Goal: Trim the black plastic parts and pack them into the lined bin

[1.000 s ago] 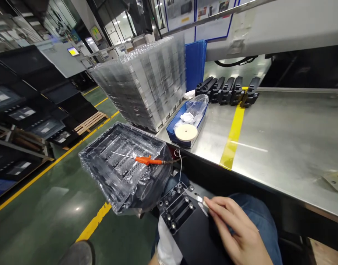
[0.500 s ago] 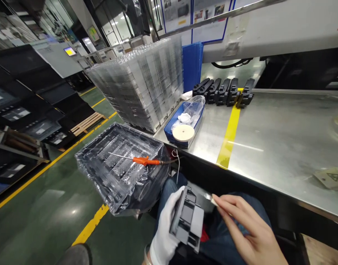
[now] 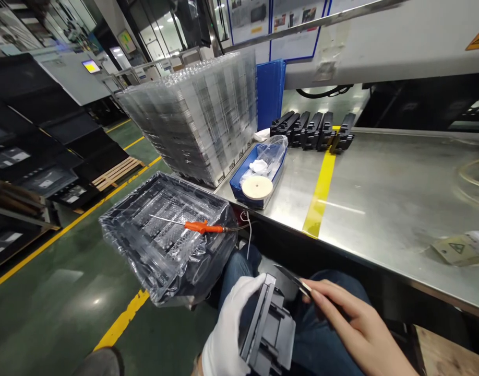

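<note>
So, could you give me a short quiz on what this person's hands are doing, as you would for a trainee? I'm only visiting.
1. Is the gloved hand holding the dark grey moulded part the left or the right?
2. True or false: the orange-handled tool lies on the bagged tray.
3. What does the bare hand pinch?
A. The round pale disc
B. A thin blade
C. The orange-handled tool

Key: 1 left; 2 true; 3 B
</note>
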`<state>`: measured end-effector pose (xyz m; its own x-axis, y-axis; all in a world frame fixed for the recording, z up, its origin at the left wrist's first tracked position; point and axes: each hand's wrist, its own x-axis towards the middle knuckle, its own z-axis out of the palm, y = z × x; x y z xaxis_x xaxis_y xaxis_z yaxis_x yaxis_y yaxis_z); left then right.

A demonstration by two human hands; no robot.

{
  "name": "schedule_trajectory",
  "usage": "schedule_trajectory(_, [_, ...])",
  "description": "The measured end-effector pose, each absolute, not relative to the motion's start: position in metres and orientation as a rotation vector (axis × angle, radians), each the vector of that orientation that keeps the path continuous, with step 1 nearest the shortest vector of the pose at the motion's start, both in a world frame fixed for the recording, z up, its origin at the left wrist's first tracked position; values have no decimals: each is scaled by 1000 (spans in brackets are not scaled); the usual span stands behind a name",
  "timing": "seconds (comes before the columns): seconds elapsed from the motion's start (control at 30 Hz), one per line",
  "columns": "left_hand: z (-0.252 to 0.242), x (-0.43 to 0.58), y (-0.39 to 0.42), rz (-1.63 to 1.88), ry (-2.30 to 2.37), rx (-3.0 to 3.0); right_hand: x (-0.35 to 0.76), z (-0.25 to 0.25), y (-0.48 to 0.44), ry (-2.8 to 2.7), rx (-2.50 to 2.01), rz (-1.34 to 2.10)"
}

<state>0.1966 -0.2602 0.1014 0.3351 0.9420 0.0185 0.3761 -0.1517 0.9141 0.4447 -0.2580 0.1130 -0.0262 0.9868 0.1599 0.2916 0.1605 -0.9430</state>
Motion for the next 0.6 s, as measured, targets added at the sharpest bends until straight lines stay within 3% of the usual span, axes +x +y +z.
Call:
schedule_trajectory(0.13, [103, 192, -259, 728, 1123, 1575, 434, 111, -253, -1329, -1245, 1408])
schedule_trajectory(0.47, [115, 198, -253, 742, 1034, 1264, 432, 119, -252, -1408, -1101, 1589])
schedule_trajectory(0.6, [111, 197, -249, 790, 1055, 1060, 441, 130, -253, -1541, -1091, 1493])
